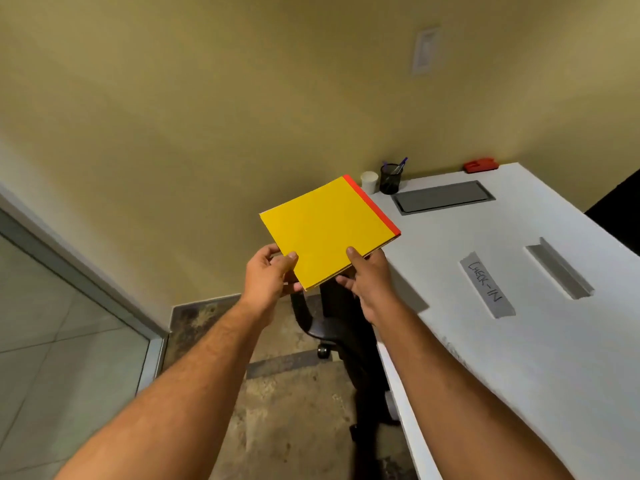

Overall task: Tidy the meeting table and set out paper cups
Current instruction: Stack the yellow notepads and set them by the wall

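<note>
Yellow card cover, square, with one red strip along the spine edge: one notebook [329,230], held in the air off the near-left corner of the table [519,341], above the floor. It was gripped at its near edge by two hands: the left hand [268,273] was clamped on the left corner, thumb on top, and the right hand [369,277] on the right corner, thumb on top, the other fingers being hidden beneath the cover. One white paper cup [369,182] was recorded at the far-left table corner, just beside one black mesh pen pot [390,178]; the number of pens in it could not be made out. One red object [481,165], blurred, lay at the far edge. One grey hatch [443,197], one metal slot [559,271] and one grey tape label [486,284] marked "CHECK-IN" were noted. One black chair [343,327] was largely hidden by arms and table.
</note>
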Tool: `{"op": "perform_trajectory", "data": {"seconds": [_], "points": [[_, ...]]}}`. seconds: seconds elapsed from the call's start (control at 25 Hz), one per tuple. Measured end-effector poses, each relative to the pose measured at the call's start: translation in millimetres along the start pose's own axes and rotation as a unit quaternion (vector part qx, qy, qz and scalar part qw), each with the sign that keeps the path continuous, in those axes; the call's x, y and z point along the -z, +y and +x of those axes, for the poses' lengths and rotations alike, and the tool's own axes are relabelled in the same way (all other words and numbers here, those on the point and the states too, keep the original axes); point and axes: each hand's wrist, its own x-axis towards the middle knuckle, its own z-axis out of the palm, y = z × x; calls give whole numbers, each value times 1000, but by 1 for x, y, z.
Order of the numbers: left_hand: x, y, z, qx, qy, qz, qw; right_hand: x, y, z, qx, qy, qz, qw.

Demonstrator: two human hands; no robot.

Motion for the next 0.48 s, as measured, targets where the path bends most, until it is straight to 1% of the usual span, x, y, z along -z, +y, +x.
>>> {"op": "perform_trajectory", "data": {"seconds": [0.08, 0.2, 0.36, 0.48], "points": [[-16, 0, 42, 1, -10, -1, 1000, 2, -4, 28, 3, 12, 18, 1000], [-39, -3, 101, 14, -62, -15, 998, -7, 1, 62, 11, 22, 19, 1000], [-55, -7, 178, 44, -133, 0, 990, -22, 0, 115, 12, 94, 28, 995], [-57, -5, 238, 112, -159, 39, 980, -45, 0, 153, -13, 181, 20, 983]]}}
